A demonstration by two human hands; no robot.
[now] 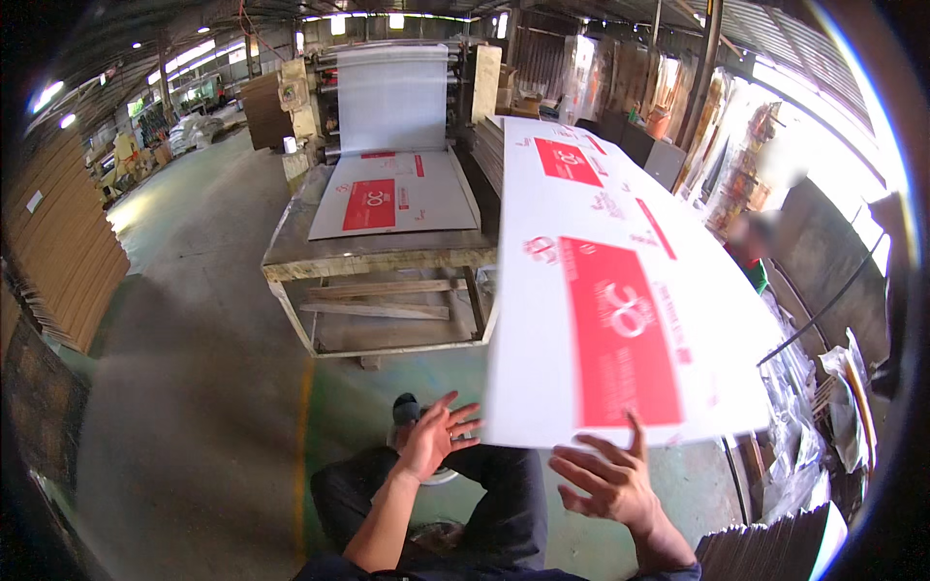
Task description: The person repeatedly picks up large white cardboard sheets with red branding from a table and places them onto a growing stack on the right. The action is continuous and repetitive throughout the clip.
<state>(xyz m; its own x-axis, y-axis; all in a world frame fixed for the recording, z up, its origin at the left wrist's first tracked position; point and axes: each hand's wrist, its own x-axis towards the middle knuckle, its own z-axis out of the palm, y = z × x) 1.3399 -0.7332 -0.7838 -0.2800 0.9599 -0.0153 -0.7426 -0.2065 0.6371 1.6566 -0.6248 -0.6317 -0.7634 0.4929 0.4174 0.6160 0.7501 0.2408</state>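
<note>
A large white cardboard sheet (542,368) with red printed panels stretches away in front of me on the right. Its near edge is smeared by motion and its far end lies over a stack. My right hand (610,476) is at that near edge, fingers spread, the index fingertip overlapping the print; whether it touches I cannot tell. Left of the sheet's near corner, my left hand (436,443) is raised with fingers apart, holding nothing. Another printed cardboard sheet (441,208) lies flat on the metal-framed table (378,259), below the rollers of a machine (295,92).
A tall stack of brown cardboard (63,213) stands at the left. Clear plastic wrapping (799,426) and a pile of cardboard edges (765,550) sit at the right. Beyond the large sheet is another person (751,242). A yellow line (304,436) marks the floor.
</note>
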